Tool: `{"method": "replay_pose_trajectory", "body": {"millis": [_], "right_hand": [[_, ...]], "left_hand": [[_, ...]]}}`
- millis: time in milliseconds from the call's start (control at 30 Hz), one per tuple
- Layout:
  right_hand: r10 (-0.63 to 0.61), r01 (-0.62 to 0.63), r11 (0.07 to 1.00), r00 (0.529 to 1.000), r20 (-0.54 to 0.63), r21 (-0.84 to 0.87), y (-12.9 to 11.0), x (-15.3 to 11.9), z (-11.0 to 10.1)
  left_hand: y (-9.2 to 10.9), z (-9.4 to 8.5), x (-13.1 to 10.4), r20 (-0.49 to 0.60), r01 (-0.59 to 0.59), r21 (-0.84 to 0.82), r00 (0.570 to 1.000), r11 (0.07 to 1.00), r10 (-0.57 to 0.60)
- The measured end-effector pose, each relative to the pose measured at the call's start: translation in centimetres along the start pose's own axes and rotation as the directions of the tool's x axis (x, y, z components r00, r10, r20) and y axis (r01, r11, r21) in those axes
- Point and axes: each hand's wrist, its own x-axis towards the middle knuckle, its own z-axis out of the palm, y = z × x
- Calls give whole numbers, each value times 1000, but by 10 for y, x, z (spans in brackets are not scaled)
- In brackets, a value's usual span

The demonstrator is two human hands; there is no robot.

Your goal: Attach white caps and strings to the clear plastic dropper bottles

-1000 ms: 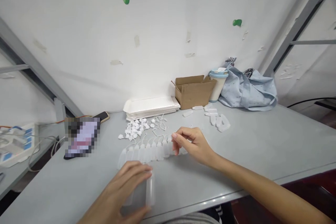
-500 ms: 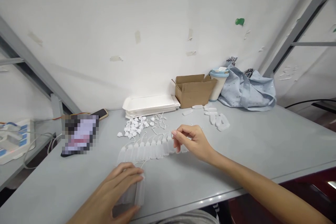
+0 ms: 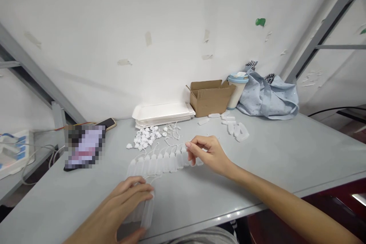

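My left hand [image 3: 114, 209] is at the front left of the table, curved over a small group of translucent plastic sleeves. Its fingertips touch the upper end of the rightmost sleeve [image 3: 147, 211] and its thumb the lower end. White cords stick out above this group. Behind it runs a row of similar translucent sleeves [image 3: 157, 164], side by side, each with a thin white cord at its top. My right hand [image 3: 207, 152] is pinched at the right end of that row; what lies between thumb and finger is too small to make out. It covers part of the row.
Behind the row lie small white caps [image 3: 145, 137] and loose white cords [image 3: 173, 131]. Flat white boxes [image 3: 162, 113], a brown carton [image 3: 211, 101], a lidded cup [image 3: 236, 89] and a blue bag [image 3: 268, 97] line the wall. Loose sleeves [image 3: 241, 133] lie right; a phone [image 3: 110, 123] left.
My left hand has shifted slightly left and toward me, and the sleeve under its fingers has moved and tilted with it. My right hand stays at the row. The view has shifted slightly.
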Motion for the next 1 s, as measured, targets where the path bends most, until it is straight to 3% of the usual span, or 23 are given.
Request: {"method": "replay_pose_trajectory", "body": {"millis": [267,467,633,733,867,933,1000], "right_hand": [[10,-10,1000,1000,5,-9,2,1,0],[7,-7,1000,1000,-5,-6,3,3,-2],[-12,7,998,997,-74,-64,7,11,-14],[-23,4,991,990,-140,-133,11,19,-31],[-68,-3,942,978,-199,-336,25,33,-60],[-79,-33,876,975,-209,-482,37,39,-76],[-101,-41,754,979,-177,-656,50,45,-91]], "left_hand": [[-9,13,-8,15,94,52,995,994,-95],[-7,11,-7,8,69,52,998,996,-70],[-3,3,-1,22,60,62,998,996,-62],[-1,-9,19,47,71,25,996,997,-72],[-13,-23,70,6,37,-64,999,997,-37],[-26,-22,99,-23,57,-75,998,996,-59],[-40,-17,124,-22,83,-74,996,994,-85]]}}
